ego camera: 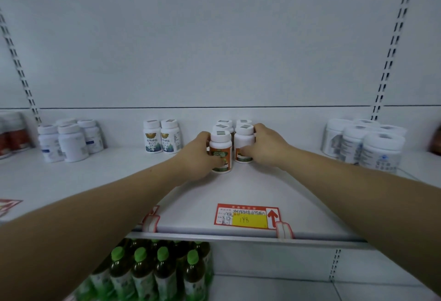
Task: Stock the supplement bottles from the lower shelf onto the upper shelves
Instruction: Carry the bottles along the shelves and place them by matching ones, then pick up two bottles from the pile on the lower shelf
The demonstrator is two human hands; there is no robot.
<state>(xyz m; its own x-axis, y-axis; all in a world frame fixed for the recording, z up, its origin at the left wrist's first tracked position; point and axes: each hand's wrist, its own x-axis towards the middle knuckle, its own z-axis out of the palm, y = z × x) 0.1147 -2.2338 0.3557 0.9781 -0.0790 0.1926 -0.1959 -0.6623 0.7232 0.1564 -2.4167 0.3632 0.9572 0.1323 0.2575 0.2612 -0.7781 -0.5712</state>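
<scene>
Both hands reach forward onto a white shelf, each wrapped around one small supplement bottle. The left hand curls fingers and thumb round the front-left bottle, which has a white cap and an orange label. The right hand grips the front-right bottle just beside it, with the thumb lying across the label.

Both bottles stand upright on the shelf, heading two short rows of matching bottles that run back toward the rear wall. The two-handed hold seems meant to square the pair up side by side, so the rows stay straight behind the red and yellow price tag on the shelf edge.

Other white bottles stand well apart to the left, and large white tubs to the right. On the level below are green-capped drink bottles.
</scene>
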